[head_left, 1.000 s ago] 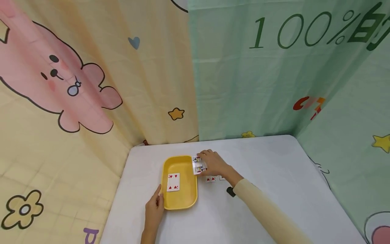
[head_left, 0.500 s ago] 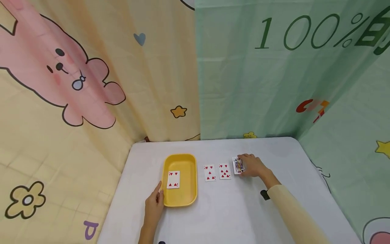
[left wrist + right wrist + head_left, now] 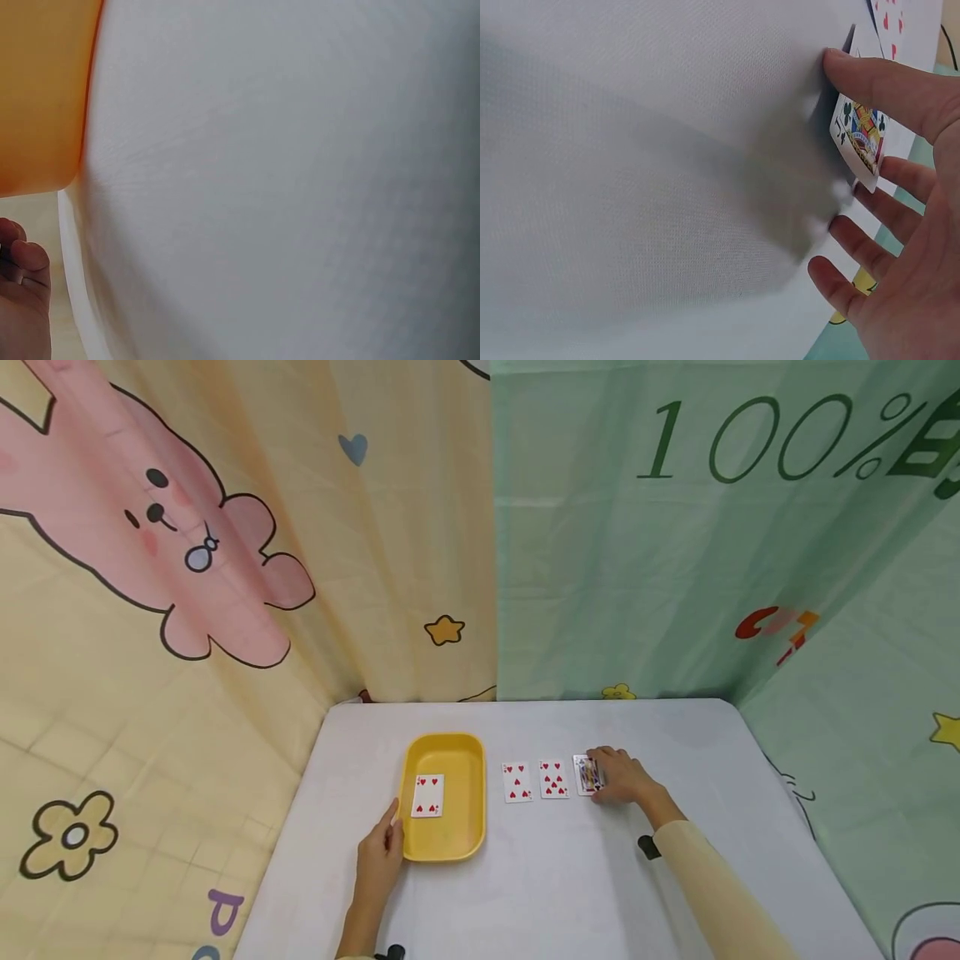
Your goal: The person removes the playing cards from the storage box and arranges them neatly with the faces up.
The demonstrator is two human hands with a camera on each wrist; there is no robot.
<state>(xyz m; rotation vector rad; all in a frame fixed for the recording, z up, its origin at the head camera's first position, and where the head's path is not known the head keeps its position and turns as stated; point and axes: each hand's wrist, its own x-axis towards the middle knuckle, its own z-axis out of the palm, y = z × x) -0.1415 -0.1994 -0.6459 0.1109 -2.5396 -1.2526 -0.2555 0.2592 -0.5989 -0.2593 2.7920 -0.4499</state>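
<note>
My right hand (image 3: 618, 777) holds a jack of clubs (image 3: 588, 775) by its edges at the right end of a row of playing cards. In the right wrist view, the thumb lies at one edge of the jack (image 3: 861, 127) and fingertips at the other; the card is tilted, with a shadow beneath it. At the left side of a yellow tray (image 3: 465, 835), my left hand (image 3: 378, 860) grips the rim. One hearts card (image 3: 427, 796) lies face up in the tray. The left wrist view shows the tray's orange-looking wall (image 3: 45, 97) and curled fingers (image 3: 30, 259).
Between the tray and the jack, two hearts cards, a left one (image 3: 517, 782) and a right one (image 3: 554, 779), lie face up side by side. A white cloth (image 3: 540, 893) covers the table. Printed curtains (image 3: 600, 568) hang behind and beside it.
My right hand has carried the jack from the tray's right rim to the right end of the row, uncovering the two hearts cards. My left hand keeps its place at the tray.
</note>
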